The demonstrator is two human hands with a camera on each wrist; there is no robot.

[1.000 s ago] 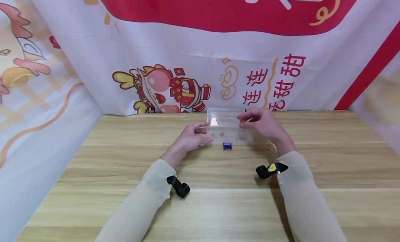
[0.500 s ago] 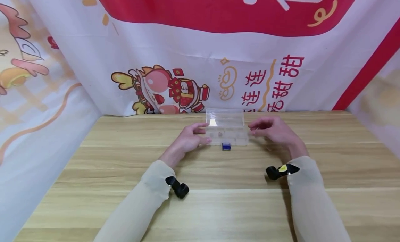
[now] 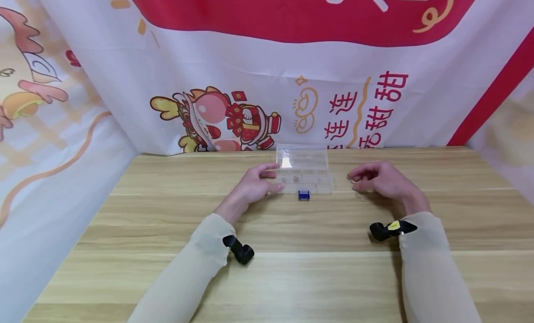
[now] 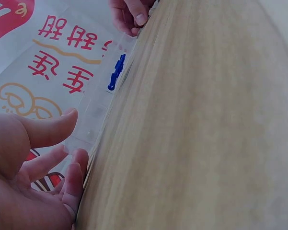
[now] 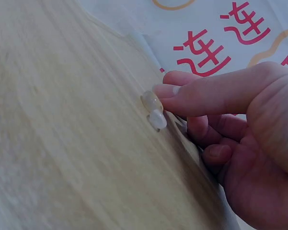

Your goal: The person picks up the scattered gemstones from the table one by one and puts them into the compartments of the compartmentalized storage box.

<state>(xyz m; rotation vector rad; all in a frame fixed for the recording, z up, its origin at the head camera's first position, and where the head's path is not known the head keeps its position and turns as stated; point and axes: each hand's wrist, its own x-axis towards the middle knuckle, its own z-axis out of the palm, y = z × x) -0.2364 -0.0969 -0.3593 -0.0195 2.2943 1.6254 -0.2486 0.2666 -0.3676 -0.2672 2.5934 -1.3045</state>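
A clear plastic compartment box (image 3: 317,188) with a blue latch (image 3: 303,195) lies at the back of the table, its transparent lid (image 3: 302,157) raised. My left hand (image 3: 253,184) grips its left end, thumb at the front and fingers at the rear. A few small pale pieces sit in its compartments. To the right of the box, my right hand (image 3: 381,179) is low over the table. In the right wrist view, its fingertips are right at a small translucent beige piece (image 5: 152,101), and a whiter piece (image 5: 157,120) lies beside that one.
The wood-grain table (image 3: 275,286) runs back to a white and red printed cloth (image 3: 233,63). Another printed cloth (image 3: 54,142) hangs along the left side. Small black cameras (image 3: 239,250) are strapped to both wrists.
My right hand has moved from over the box to the right and slightly nearer, down to the small pieces on the table. The left hand has stayed on the box.
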